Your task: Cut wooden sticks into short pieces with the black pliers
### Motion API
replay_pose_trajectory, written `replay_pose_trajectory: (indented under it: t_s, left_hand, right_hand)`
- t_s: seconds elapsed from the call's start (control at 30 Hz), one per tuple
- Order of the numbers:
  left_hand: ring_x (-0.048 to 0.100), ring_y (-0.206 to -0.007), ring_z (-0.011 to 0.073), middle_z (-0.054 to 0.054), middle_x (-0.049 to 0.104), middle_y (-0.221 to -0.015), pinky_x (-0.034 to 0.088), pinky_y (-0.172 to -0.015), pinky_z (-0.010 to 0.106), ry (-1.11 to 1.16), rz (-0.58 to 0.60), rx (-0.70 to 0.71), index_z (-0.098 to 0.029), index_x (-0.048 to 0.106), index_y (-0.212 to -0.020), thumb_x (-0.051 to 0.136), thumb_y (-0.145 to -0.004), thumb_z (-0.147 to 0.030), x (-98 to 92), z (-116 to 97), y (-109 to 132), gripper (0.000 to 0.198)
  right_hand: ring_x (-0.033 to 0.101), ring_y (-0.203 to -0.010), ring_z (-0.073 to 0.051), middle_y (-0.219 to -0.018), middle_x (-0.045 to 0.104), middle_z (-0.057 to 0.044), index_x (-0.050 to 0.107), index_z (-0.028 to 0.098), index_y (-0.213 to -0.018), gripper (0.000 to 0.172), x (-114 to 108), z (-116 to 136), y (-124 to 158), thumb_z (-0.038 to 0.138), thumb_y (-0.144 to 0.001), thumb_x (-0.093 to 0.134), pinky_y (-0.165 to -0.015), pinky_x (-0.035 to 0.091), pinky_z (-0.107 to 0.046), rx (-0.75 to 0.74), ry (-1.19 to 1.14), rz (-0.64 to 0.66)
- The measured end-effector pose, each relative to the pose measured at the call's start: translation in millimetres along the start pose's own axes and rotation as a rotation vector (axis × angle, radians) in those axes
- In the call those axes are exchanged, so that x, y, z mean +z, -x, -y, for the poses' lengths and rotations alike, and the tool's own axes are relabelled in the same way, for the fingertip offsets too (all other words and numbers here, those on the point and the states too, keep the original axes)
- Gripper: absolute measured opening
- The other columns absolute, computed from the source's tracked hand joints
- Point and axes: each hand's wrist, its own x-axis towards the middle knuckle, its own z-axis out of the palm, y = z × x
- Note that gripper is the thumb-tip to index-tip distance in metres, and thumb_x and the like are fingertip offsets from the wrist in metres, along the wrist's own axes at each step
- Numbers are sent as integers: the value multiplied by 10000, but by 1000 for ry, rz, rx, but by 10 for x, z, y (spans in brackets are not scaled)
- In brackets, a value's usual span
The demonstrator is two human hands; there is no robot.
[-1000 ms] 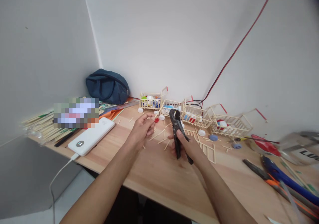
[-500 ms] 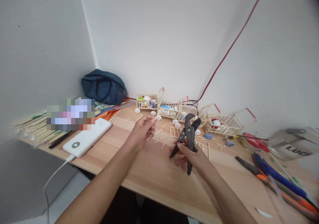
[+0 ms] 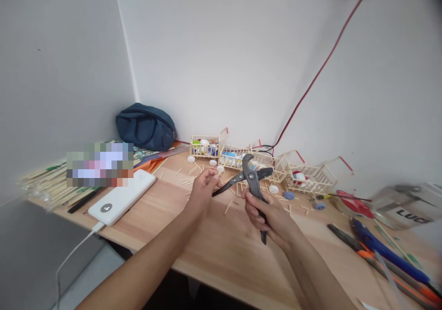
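Currently, a black hand cutter (image 3: pixel 251 176) is held above the middle of the surface (image 3: pixel 221 245), its 2 handles spread wide and its jaws parted and pointed toward the far edge. One handle is grasped by the right hand (image 3: pixel 271 211), with the fingers wrapped around it; the other is swung out toward the left hand (image 3: pixel 203 188), though whether the 2 touch cannot be told. The fingertips of the left hand are drawn together; whether a stick is pinched between them cannot be made out.

Below and beyond the hands, short loose sticks (image 3: pixel 228 207) are scattered over the surface. Along the far edge, 4 small stick-built carts (image 3: pixel 204 147) with red-topped handles are lined up, and coloured round pieces are carried in them. Near the carts, 2 blue wheels (image 3: pixel 289 195) are seen.

At the far left corner, a dark blue bag (image 3: pixel 147 126) is placed. A bundle of long sticks (image 3: pixel 51 181) is laid at the left end, and a white power bank (image 3: pixel 122 197), plugged into a white cable (image 3: pixel 69 252), is set by the near edge. Toward the right end, a blue-handled tool (image 3: pixel 386 250) is laid beside dark pliers with orange-marked handles (image 3: pixel 345 237).
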Motion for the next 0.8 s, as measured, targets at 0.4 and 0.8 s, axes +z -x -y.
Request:
replay_pose_trajectory:
  t_s: [0.4, 0.8]
  left_hand:
    - [331, -361, 45, -91, 398, -485, 257, -347, 144, -23, -97, -14, -189, 447, -746, 571, -741, -382, -51, 8, 34, 229]
    - [445, -469, 65, -46, 495, -571, 356, -439, 160, -83, -162, 25, -167, 489, -740, 573, -748, -382, -3, -30, 6, 231]
  right_hand:
    - [444, -1201, -262, -1301, 507, -71, 532, 284, -1220, 437, 204, -303, -144, 414, -807, 595, -945, 388, -423, -361, 250, 105]
    - [492, -1144, -266, -1221, 567, -71, 592, 260, -1119, 322, 222, -293, -343, 393, -828, 559, -930, 401, -444, -373, -112, 177]
